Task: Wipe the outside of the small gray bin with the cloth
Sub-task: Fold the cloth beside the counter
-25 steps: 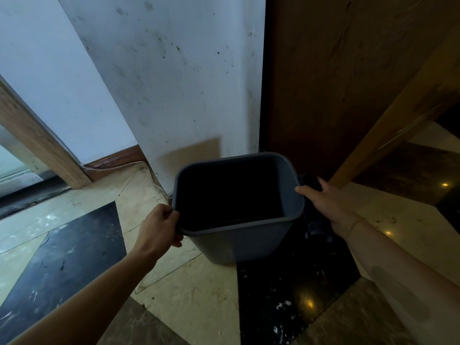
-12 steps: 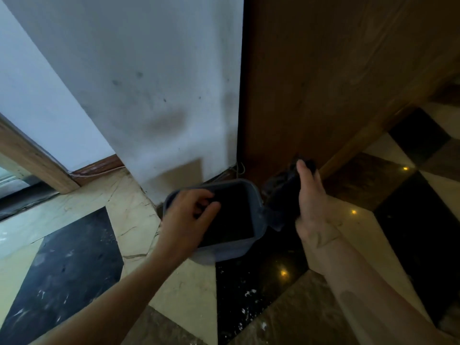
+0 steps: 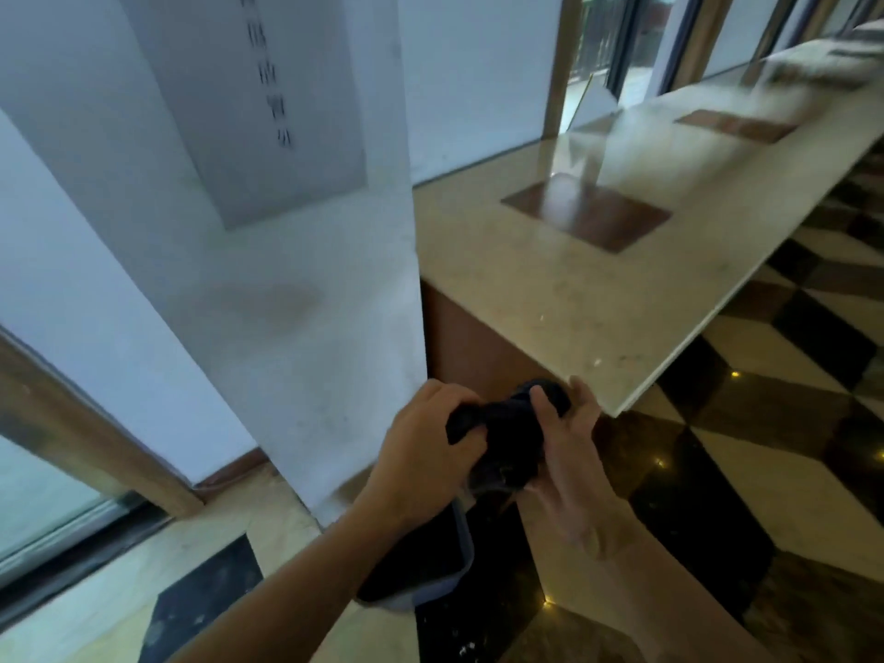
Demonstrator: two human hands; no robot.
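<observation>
A dark cloth (image 3: 509,440) is bunched between both my hands, held up in front of the counter's corner. My left hand (image 3: 425,452) grips its left end and my right hand (image 3: 567,452) closes around its right side. The small gray bin (image 3: 459,562) stands on the floor below them, upright and open-topped. My left forearm covers much of the bin; only its right rim and dark inside show. Neither hand touches the bin.
A white pillar (image 3: 296,289) stands just left of the bin. A long beige marble counter (image 3: 598,260) with brown inlays runs away to the right, its corner close to my right hand. The floor (image 3: 765,452) is checkered marble. A wood-framed glass door (image 3: 57,452) is at left.
My left hand has let go of the bin's rim and come up to grip the cloth together with my right hand. The view has tilted up, so the counter top shows.
</observation>
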